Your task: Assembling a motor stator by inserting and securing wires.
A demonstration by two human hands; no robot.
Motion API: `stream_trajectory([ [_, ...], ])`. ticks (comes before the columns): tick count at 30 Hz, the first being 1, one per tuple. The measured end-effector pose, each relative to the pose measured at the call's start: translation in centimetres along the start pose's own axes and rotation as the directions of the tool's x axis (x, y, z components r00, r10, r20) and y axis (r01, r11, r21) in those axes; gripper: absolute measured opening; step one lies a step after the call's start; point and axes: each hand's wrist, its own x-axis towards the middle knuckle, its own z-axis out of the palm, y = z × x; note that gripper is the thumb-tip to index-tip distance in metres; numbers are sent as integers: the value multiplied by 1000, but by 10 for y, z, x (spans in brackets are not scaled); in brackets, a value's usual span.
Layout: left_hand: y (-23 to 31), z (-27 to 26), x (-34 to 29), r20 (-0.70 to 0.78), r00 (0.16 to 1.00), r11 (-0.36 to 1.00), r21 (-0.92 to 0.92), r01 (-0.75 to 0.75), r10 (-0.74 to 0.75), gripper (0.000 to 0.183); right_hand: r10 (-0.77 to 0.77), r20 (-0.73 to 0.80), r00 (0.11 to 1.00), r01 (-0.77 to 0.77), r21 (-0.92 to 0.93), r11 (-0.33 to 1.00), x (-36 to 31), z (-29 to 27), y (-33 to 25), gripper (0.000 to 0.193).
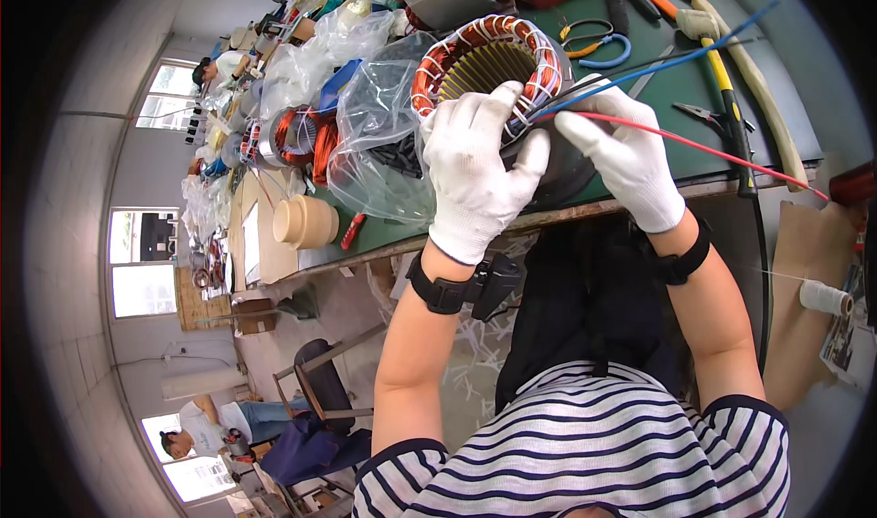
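A motor stator (539,47) with copper windings laced in white cord lies on the green bench top, its slotted bore facing up. My left hand (475,166), in a white knit glove, grips the stator's near rim, index finger over the windings and thumb lower down. Beside it my right hand (630,148), gloved alike, is closed around the lead wires where they leave the windings. A red lead wire (713,143) runs off to the right, and a blue lead wire (703,50) stretches to the upper right with dark ones. The right fingertips are partly hidden.
Right of the stator lie blue-and-orange scissors (603,50), pliers (699,112) and a yellow-handled hammer (726,89). Left are a clear plastic bag (375,143), a beige cup-like container (306,221) and a red-handled tool (352,231). Another person (206,427) sits at lower left.
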Motion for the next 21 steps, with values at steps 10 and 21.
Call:
stream_trajectory([
  [10,0,-1,0,18,999,999,-13,37,-37,29,49,58,997,-53,69,996,3,-7,0,14],
  [21,2,1,-4,21,998,998,-8,64,-64,29,104,26,994,-106,60,993,4,-10,6,24],
])
